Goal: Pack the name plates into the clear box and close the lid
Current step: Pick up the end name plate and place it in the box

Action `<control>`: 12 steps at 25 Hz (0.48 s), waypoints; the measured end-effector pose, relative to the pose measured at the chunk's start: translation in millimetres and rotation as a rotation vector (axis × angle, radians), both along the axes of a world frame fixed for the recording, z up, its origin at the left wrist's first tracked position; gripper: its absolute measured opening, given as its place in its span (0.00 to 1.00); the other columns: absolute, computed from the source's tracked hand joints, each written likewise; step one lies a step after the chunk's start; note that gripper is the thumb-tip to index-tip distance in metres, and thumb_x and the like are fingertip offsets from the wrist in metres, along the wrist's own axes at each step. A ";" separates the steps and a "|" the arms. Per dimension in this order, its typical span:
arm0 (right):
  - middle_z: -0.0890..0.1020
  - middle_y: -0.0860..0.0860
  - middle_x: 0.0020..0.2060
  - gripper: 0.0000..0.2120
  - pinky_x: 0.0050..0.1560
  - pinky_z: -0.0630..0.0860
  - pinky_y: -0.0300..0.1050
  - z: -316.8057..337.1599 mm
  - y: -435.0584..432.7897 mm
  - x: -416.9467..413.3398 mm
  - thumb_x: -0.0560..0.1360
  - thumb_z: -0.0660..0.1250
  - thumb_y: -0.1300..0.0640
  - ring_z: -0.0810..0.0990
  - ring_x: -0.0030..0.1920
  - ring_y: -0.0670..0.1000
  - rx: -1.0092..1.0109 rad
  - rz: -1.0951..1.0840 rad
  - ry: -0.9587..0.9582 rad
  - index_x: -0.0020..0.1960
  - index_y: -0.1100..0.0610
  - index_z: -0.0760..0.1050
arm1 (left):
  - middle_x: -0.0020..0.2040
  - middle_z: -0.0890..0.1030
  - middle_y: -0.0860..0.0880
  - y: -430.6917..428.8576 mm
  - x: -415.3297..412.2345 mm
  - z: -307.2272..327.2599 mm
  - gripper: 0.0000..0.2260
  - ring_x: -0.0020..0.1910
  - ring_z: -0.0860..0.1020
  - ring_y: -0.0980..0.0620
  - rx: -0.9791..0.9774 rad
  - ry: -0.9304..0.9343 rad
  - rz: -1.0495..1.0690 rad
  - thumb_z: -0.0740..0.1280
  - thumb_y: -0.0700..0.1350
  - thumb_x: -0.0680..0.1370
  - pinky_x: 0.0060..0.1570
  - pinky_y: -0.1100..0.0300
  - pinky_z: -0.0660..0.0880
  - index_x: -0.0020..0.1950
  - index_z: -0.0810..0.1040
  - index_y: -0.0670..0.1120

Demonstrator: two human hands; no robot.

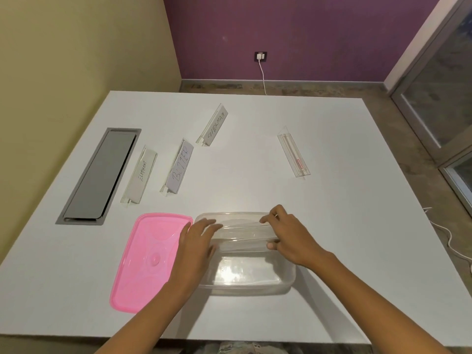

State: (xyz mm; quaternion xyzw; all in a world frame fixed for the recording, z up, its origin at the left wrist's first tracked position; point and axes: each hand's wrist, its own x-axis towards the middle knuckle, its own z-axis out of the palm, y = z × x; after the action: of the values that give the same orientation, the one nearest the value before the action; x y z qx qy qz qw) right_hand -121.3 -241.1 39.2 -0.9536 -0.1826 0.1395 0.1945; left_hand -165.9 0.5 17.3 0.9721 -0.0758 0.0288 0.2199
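Observation:
A clear plastic box (pixel 252 282) stands near the table's front edge, lid off. Both my hands hold one clear name plate (pixel 244 235) lengthwise over the box's far half: my left hand (pixel 198 240) at its left end, my right hand (pixel 286 235) pinching its right end. The pink lid (pixel 148 261) lies flat just left of the box, partly under my left forearm. Farther back lie the plates marked ELEPHANT (pixel 140 175), BUTTER (pixel 178 168) and SUPERMAN (pixel 213 126), and a clear plate with a red label (pixel 293 155) to the right.
A grey recessed cable hatch (pixel 99 176) is set into the white table (pixel 332 226) at the left. Walls close off the left and back. A white cable (pixel 448 233) runs along the floor past the table's right edge.

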 end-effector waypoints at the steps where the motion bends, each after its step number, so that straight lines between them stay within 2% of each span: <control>1: 0.68 0.50 0.59 0.26 0.50 0.69 0.40 -3.5 5.3 -0.1 0.72 0.70 0.59 0.70 0.51 0.52 -0.006 0.008 -0.006 0.67 0.56 0.67 | 0.61 0.78 0.48 0.9 -0.4 -3.6 0.22 0.62 0.75 0.48 0.049 0.018 -0.008 0.71 0.33 0.70 0.71 0.46 0.56 0.62 0.76 0.48; 4: 0.69 0.52 0.60 0.26 0.54 0.73 0.45 -15.4 15.5 -2.0 0.73 0.67 0.60 0.72 0.55 0.55 -0.047 0.003 -0.017 0.69 0.57 0.65 | 0.56 0.81 0.50 2.0 2.5 -9.0 0.19 0.55 0.80 0.51 0.125 0.068 0.011 0.69 0.33 0.71 0.73 0.43 0.50 0.60 0.77 0.48; 7: 0.70 0.54 0.62 0.26 0.55 0.71 0.46 -26.6 17.1 -6.2 0.73 0.64 0.61 0.73 0.57 0.56 -0.137 0.006 -0.034 0.70 0.57 0.65 | 0.54 0.82 0.50 2.6 6.6 -9.5 0.17 0.51 0.81 0.51 0.167 0.063 0.002 0.69 0.34 0.72 0.72 0.45 0.45 0.58 0.78 0.49; 12: 0.73 0.55 0.62 0.24 0.55 0.69 0.48 -36.7 18.4 -10.1 0.73 0.61 0.63 0.72 0.58 0.57 -0.193 0.011 -0.132 0.68 0.58 0.67 | 0.54 0.83 0.49 -0.7 10.1 -10.4 0.16 0.50 0.81 0.50 0.159 0.046 -0.024 0.68 0.34 0.72 0.74 0.48 0.49 0.57 0.80 0.47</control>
State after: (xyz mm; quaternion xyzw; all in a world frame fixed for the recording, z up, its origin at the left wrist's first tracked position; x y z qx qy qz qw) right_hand -131.5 -222.7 2.4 -0.9740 -0.1861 0.0942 0.0887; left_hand -155.8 -0.2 7.0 0.9860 -0.0844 -0.0024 0.1440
